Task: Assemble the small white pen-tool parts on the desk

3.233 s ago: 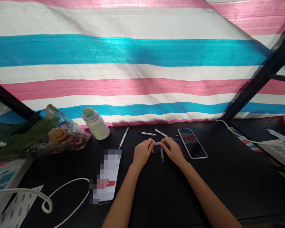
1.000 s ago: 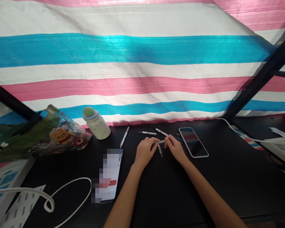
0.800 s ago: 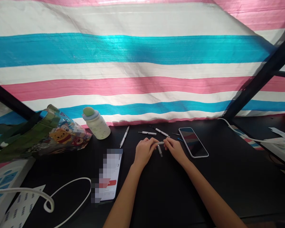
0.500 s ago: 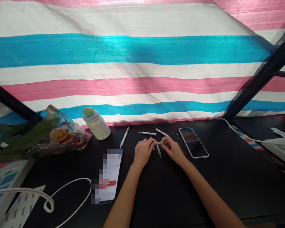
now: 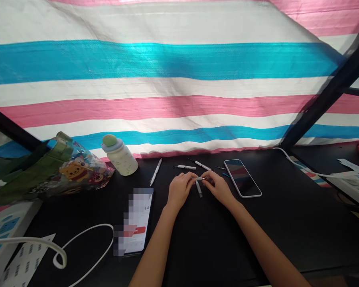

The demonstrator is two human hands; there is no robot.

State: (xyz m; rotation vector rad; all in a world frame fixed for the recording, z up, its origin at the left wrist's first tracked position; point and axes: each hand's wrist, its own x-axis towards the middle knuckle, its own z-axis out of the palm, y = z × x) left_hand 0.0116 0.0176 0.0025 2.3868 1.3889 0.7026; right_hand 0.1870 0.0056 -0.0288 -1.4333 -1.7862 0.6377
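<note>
Over the black table, my left hand (image 5: 180, 190) pinches one end of a short grey-white pen barrel (image 5: 199, 179). The fingers of my right hand (image 5: 217, 186) close on its other end, so both ends are partly covered. Just below it, a second grey-white pen piece (image 5: 199, 190) lies on the table between my hands. Beyond my fingers are two white pen parts with thin dark ends, one on the left (image 5: 184, 167) and one on the right (image 5: 200, 164). A whole white pen (image 5: 156, 172) lies to the left of them.
A dark-screened phone (image 5: 243, 178) lies right of my hands; a lit phone (image 5: 139, 223) lies by my left forearm. A thin refill (image 5: 220, 168) is near the right phone. At left stand a bottle (image 5: 121, 157) and a bag (image 5: 74, 171), with a looped white cable (image 5: 107, 225) in front.
My right fingertips have closed over the pen barrel's pointed end, which showed between my hands before. The view has shifted slightly; the things on the table stay put.
</note>
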